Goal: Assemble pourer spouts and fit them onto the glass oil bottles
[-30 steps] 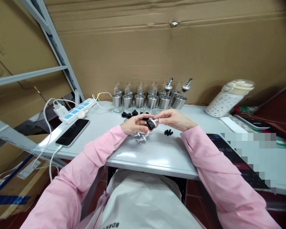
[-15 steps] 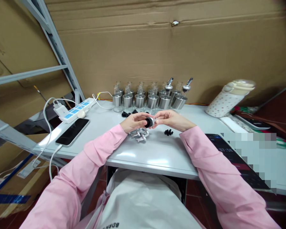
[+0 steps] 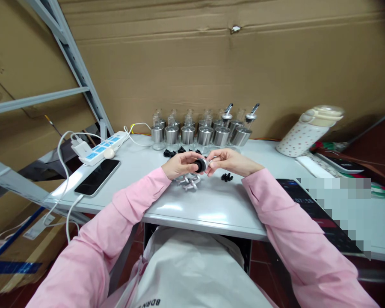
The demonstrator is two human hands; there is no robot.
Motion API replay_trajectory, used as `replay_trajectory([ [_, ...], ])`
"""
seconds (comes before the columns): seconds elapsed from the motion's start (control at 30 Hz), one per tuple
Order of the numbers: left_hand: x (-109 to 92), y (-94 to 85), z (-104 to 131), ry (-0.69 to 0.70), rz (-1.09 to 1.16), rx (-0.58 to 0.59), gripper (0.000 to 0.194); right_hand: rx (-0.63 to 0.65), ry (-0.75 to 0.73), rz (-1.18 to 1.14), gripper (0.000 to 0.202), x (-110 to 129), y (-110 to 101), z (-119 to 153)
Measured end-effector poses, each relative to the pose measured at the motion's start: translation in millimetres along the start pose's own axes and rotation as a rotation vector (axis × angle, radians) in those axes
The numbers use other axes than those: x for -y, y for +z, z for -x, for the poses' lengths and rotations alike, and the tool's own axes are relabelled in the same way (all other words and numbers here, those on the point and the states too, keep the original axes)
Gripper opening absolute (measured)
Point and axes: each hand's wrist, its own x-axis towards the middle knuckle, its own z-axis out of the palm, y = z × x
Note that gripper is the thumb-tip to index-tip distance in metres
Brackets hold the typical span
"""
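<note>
Fingers of my left hand (image 3: 180,165) are closed round a black and silver stopper (image 3: 201,165) above the table. My right hand (image 3: 226,161) pinches the small silver end on the stopper's right side. Just below my left hand lie several silver spout pieces (image 3: 190,183) in a loose pile. A cluster of small black parts (image 3: 226,177) rests below my right hand. Black rubber stoppers (image 3: 167,152) stand behind my left hand, partly covered by it. Two rows of steel-clad glass bottles (image 3: 188,135) stand at the back; two on the right carry pourers (image 3: 251,116).
On the left of the table (image 3: 208,216) are a phone (image 3: 98,177) and a power strip (image 3: 106,147) with white cables. At right stand a dotted bottle (image 3: 303,134) and a large dark tablet (image 3: 321,218). Cardboard (image 3: 179,55) rises behind.
Both hands keep nearly the same place and hold on the stopper. My right fingers have shifted slightly at its silver end.
</note>
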Motion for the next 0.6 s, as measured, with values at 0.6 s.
replay_trajectory([
  [0.6,3.4,0.1,-2.3,0.011,-0.032,-0.061,0.055,0.029,0.043,0.057,0.032,0.2,1.5,0.2],
])
